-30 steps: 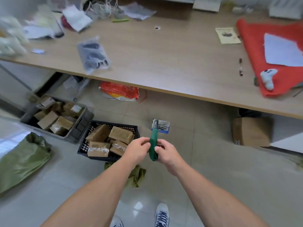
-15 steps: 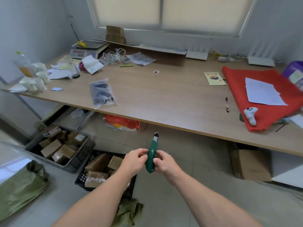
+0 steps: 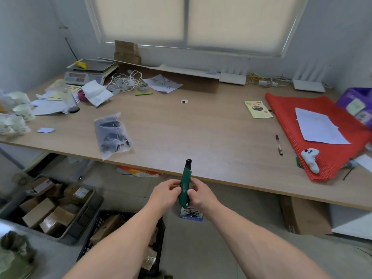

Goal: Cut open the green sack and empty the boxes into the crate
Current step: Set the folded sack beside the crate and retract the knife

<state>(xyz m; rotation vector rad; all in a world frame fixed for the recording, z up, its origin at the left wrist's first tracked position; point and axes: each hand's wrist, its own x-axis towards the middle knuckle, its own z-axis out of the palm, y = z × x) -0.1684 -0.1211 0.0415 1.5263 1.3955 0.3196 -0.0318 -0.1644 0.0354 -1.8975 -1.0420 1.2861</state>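
Currently both hands grip green utility knife [image 3: 185, 185], upright, tip away. Left hand [image 3: 165, 193] pinches its side; right hand [image 3: 199, 195] curls round the handle. Green sack [image 3: 15, 256] on floor, far down-left of left hand. Black crate [image 3: 91, 240] with boxes [image 3: 109, 226] under left forearm. Handwritten sheet [image 3: 164, 84] on counter [image 3: 201, 127], far beyond hands: unreadable.

Both forearms are seen bare down to the frame's edge; the left hand [image 3: 164, 196] and right hand [image 3: 202, 199] are bare too.
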